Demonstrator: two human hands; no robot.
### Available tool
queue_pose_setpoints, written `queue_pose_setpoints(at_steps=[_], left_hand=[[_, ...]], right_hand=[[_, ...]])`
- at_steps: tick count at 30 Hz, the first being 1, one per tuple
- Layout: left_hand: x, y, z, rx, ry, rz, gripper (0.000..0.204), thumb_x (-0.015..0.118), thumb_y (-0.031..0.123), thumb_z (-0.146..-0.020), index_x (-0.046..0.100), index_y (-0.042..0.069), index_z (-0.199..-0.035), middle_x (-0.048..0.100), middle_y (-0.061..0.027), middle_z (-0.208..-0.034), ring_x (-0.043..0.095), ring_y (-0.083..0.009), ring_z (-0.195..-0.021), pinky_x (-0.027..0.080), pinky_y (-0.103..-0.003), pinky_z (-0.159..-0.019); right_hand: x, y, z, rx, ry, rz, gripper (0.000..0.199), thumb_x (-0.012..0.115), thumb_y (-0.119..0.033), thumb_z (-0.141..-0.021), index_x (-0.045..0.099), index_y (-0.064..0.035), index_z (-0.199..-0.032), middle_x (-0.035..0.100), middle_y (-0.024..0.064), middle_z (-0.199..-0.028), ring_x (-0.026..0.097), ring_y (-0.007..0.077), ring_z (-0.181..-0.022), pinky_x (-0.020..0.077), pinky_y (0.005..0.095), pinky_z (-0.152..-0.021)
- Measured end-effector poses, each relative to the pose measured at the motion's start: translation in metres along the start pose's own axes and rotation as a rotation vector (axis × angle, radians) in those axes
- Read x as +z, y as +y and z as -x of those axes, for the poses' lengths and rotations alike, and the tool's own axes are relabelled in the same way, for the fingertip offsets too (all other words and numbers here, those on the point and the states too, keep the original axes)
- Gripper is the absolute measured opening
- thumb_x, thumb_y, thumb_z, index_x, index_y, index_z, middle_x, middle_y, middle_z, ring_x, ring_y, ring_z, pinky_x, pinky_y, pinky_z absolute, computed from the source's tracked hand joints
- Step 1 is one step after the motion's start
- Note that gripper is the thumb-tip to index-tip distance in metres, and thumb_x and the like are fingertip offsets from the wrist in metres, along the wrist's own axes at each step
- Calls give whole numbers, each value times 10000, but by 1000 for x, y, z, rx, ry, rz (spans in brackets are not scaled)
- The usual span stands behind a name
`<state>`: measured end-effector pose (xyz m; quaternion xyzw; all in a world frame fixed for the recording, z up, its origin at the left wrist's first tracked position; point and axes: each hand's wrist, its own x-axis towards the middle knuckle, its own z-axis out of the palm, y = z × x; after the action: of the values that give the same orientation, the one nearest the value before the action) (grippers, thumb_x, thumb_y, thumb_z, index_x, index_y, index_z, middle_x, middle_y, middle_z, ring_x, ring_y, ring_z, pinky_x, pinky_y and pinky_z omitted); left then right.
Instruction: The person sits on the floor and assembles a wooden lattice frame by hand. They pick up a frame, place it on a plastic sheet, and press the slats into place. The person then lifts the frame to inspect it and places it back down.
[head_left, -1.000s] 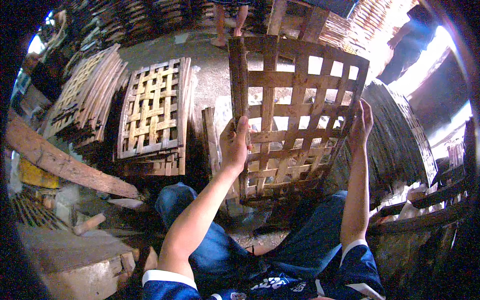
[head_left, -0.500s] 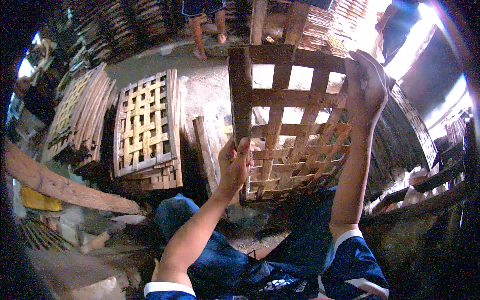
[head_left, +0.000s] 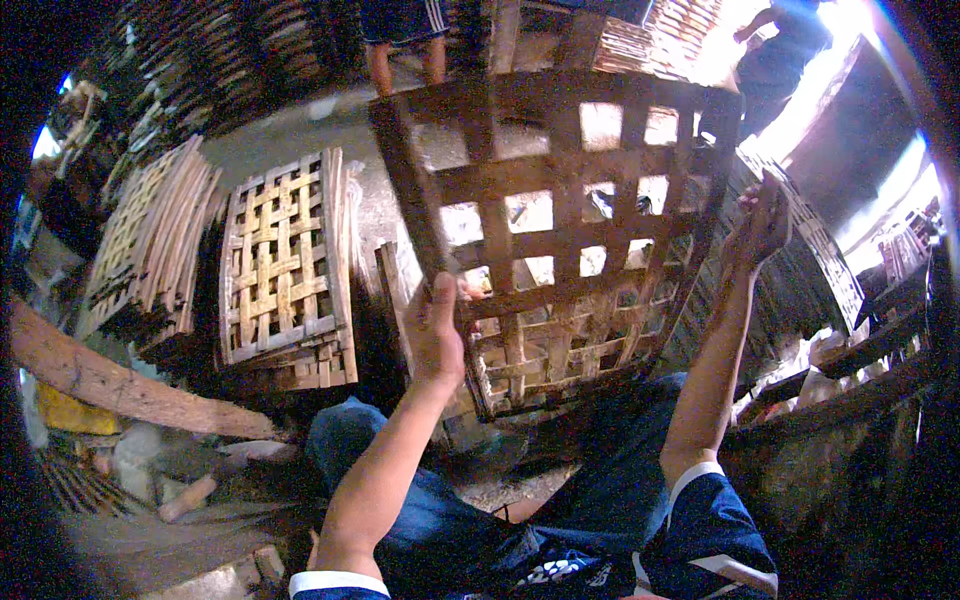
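A woven bamboo-strip panel [head_left: 560,290] with a wooden frame stands tilted in front of me above my lap. My left hand [head_left: 435,330] is closed around its left edge, thumb on the near side and fingertips showing through the lattice. To the right of the panel's right edge, my right hand [head_left: 762,225] is raised with loosely bent fingers. It looks apart from the panel and holds nothing that I can see.
Two stacks of woven panels, a nearer stack [head_left: 280,260] and a farther stack [head_left: 140,240], lean at the left. Another stack [head_left: 810,230] stands at the right. A wooden beam [head_left: 130,370] lies lower left. Two people stand beyond: bare legs [head_left: 405,60] and a dark-clothed figure [head_left: 785,60].
The panel has swung to the left and now faces me more squarely. My left hand moved left with it. My right hand has come off its upper right side and dropped lower.
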<state>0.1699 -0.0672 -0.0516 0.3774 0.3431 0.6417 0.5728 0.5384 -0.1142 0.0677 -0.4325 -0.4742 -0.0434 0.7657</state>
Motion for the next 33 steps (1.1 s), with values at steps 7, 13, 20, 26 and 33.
queue_pose_setpoints(at_steps=[7, 13, 20, 26, 33], left_hand=[[-34, 11, -39, -183, 197, 172, 406, 587, 540, -912, 550, 136, -899, 549, 8, -766, 561, -121, -647, 444, -280, -453], [-66, -13, -76, -310, 115, 243, 418, 606, 554, -893, 551, 158, -1015, 566, 7, -908, 571, -144, -725, 446, -316, -491], [-65, 8, -72, -312, -168, 311, 440, 522, 478, -954, 535, 133, -1227, 599, -11, -1100, 608, -200, -945, 544, -422, -736], [-47, 17, -60, -260, -168, 180, 624, 480, 570, -939, 462, 80, -1325, 527, -97, -1308, 630, -313, -1002, 527, -479, -859], [-36, -2, -50, -481, -121, -29, 665, 604, 465, -903, 468, 14, -1371, 504, -121, -1379, 453, -207, -1268, 320, -343, -1083]], right_hand=[[-20, 56, 47, 1061, -12, -176, 497, 531, -396, -976, 522, -8, -1285, 691, 104, -1006, 653, 213, -798, 526, 336, -753], [5, 40, 73, 787, -629, 190, 427, 520, -415, -989, 643, -20, -1093, 681, 19, -939, 592, 108, -828, 470, 274, -779], [18, 26, 65, 774, -682, 255, 460, 558, -445, -964, 681, -3, -945, 647, -4, -833, 541, 88, -729, 426, 252, -682], [37, 18, 75, 931, -507, 219, 482, 533, -478, -963, 706, -28, -970, 657, 14, -762, 528, 82, -582, 400, 237, -540], [28, 56, 88, 925, -479, 316, 426, 531, -437, -976, 688, -42, -941, 615, -2, -730, 495, 78, -551, 420, 247, -509]])
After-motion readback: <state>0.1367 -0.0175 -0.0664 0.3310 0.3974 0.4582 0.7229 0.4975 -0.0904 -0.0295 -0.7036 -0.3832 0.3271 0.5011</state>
